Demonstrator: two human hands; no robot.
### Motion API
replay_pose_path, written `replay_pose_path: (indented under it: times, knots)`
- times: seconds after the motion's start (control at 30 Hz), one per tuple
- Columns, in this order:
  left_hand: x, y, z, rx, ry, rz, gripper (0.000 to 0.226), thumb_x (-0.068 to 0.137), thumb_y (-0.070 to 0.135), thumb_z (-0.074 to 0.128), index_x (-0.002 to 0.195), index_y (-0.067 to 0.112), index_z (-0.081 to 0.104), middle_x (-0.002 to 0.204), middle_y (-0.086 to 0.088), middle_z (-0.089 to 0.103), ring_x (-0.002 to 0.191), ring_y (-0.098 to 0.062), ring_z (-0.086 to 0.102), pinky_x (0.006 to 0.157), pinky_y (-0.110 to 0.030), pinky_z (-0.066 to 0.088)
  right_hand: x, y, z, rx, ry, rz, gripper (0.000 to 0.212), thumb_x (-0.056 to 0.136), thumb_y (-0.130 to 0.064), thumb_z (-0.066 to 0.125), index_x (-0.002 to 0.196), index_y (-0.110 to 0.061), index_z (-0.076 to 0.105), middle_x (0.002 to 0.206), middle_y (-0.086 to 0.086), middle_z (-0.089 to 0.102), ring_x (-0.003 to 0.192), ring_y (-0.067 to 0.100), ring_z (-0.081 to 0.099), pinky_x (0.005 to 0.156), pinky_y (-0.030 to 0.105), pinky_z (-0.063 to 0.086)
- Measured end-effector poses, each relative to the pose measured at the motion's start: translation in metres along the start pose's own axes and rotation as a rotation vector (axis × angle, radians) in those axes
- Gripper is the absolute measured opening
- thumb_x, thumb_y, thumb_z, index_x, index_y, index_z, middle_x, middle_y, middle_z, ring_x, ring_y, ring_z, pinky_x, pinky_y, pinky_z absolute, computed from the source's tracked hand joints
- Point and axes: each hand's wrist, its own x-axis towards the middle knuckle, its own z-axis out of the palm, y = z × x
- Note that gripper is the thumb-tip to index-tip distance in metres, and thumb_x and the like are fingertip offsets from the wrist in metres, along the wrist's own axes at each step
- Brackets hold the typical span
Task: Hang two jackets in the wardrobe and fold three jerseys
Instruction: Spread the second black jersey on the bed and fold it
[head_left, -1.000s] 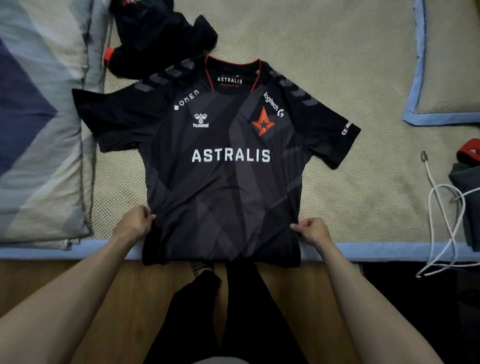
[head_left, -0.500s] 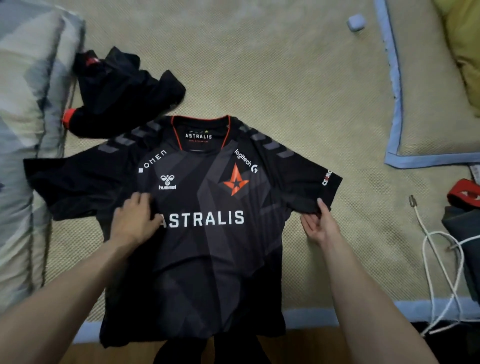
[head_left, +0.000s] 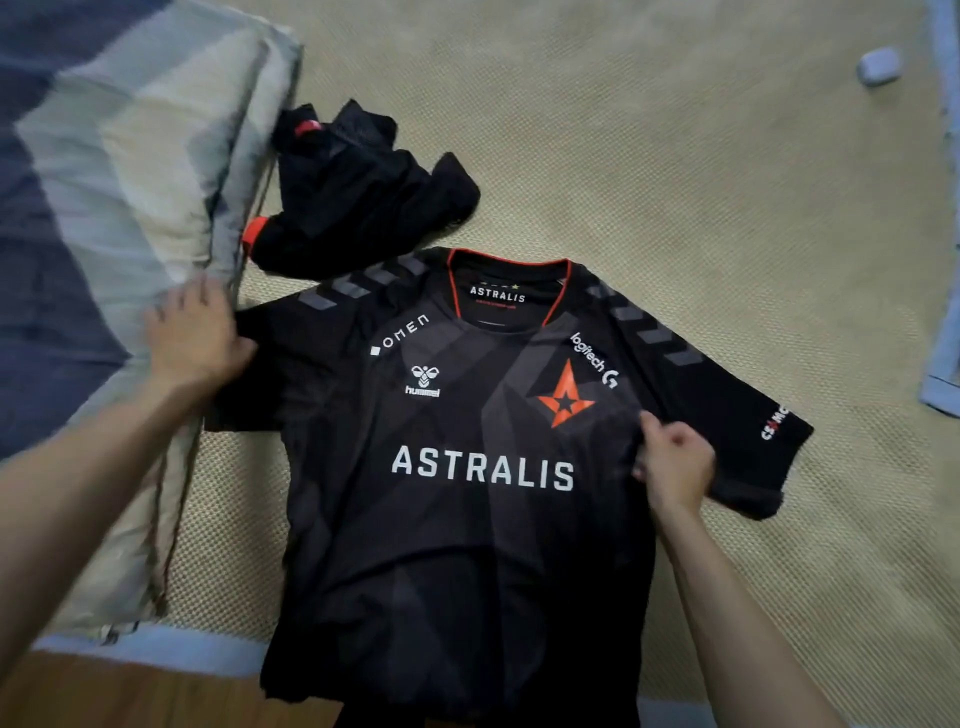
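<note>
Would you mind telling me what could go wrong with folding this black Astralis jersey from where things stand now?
1. The black Astralis jersey hangs its hem over the mat's edge, so it may slide off as the sleeves are folded.
2. The crumpled black garment with orange cuff lies against the jersey's shoulder and might get caught in the fold.
3. The right hand pinches the chest fabric while the left hand works at the sleeve, which could leave creases.

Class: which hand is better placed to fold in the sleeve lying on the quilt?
Left. The left hand already rests at that sleeve by the quilt; the right hand pinches the jersey on the far side.
</note>
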Motion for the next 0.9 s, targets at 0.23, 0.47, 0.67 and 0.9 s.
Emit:
replay_pose_path:
  times: [0.23,0.47,0.67,0.9]
  knots:
    - [0.047,-0.016,-0.043,-0.335,-0.387,0.203,0.008,0.093,0.014,0.069,0.094,0.007,0.072,0.093,-0.017,0.073,0.087,-0.031,0.072,0.083,-0.042,0.054,-0.064,-0.043,0.112,0.044,-0.585,-0.103,0.014,0.090,-0.016,0.074,0.092,-0.014,0.060,0.077,0.006,0.074,0.063,0.015,0.070,0.059,0.026,0.055]
    - [0.046,0.048,-0.042,0.031,-0.557,0.325,0.042,0.089,0.029,0.073,0.117,-0.001,0.063,0.116,-0.022,0.067,0.109,-0.034,0.065,0.088,-0.033,0.051,-0.124,-0.058,0.149,-0.116,-0.710,-0.147,0.025,0.080,-0.025,0.072,0.104,-0.027,0.063,0.084,-0.014,0.072,0.081,0.006,0.069,0.081,0.028,0.056]
    - [0.027,0.016,0.008,-0.305,-0.604,-0.060,0.111,0.048,0.073,0.086,0.122,0.000,0.046,0.106,-0.025,0.066,0.089,-0.039,0.068,0.067,-0.036,0.054,-0.129,-0.047,0.143,-0.200,-0.702,-0.142,0.029,0.086,-0.028,0.069,0.113,-0.024,0.061,0.087,-0.015,0.070,0.088,0.006,0.066,0.078,0.028,0.053]
    - [-0.012,0.038,0.015,0.125,-0.206,0.478,0.107,0.058,0.074,0.079,0.143,0.032,0.028,0.133,-0.012,0.044,0.123,-0.038,0.052,0.095,-0.059,0.044,-0.139,-0.039,0.144,-0.218,-0.679,-0.123,0.029,0.085,-0.032,0.065,0.113,-0.028,0.059,0.093,-0.016,0.070,0.085,0.011,0.069,0.082,0.034,0.054]
